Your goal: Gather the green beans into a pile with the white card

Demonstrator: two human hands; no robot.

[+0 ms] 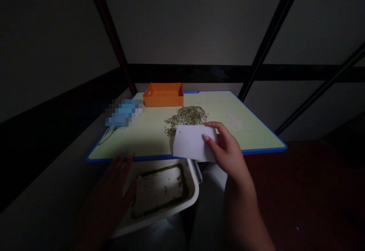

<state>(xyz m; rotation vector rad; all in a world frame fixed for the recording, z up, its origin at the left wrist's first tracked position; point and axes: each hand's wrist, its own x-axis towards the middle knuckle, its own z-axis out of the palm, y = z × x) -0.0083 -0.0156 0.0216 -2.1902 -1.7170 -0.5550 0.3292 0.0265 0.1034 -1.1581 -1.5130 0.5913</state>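
Holds a white card (189, 142) in right hand (228, 152), with fingers clamped on its right end, thumb laid across the near face. Positions card at the front edge of the desk (151, 129), just right of mid-edge and directly before the loose green-brown granules (189, 115); cannot tell whether touching them. Holds left hand (111, 190), in deep shade, over the left part of a white basin (196, 190), with fingers apart and empty, tips near the desk's front edge, toward its front left corner. Places basin below the front edge; shows more granules banded along the sides of its floor, with a few scattered between. Spreads desk granules across the middle, thinning toward front left. Sets orange tray (164, 99) near the back edge, toward the back left corner. Lays a blurred blue item (124, 113) by the left edge. Shows a faint pale patch (234, 120) toward the right edge.
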